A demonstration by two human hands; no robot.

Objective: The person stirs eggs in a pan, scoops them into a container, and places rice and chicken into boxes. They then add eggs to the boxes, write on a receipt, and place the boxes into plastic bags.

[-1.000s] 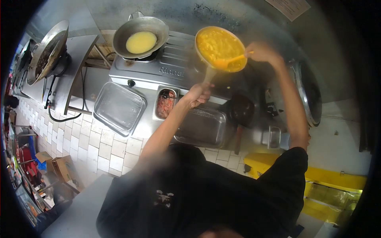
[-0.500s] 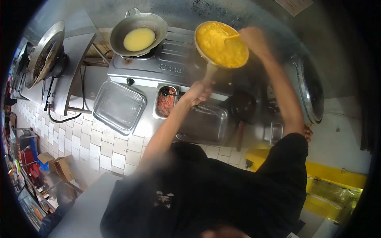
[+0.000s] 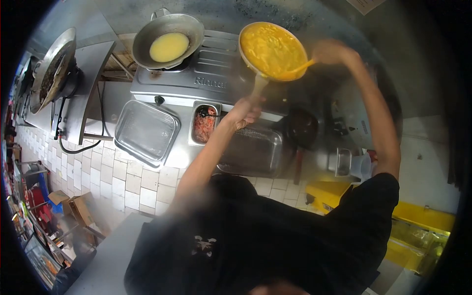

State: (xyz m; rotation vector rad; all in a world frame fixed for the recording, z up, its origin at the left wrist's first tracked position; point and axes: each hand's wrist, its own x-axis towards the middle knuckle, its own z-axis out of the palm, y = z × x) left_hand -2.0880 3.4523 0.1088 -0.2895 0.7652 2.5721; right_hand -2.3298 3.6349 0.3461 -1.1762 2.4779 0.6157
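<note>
One pan (image 3: 272,49) of yellow egg mix, over the stove's right burner at the bench's far edge. Left hand (image 3: 244,112) grips its handle; right hand (image 3: 330,51) is closed on a yellow spatula (image 3: 296,69), now swung from the pan's far side to its right rim: stirring continues. Adjacent: wok (image 3: 167,34), trays (image 3: 146,131).

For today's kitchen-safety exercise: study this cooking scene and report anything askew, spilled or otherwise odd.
The pan of yellow food is tilted, held by its handle in the left hand, while the right hand works an orange spatula at its rim. Nothing looks spilled. The wok of batter sits level.
</note>
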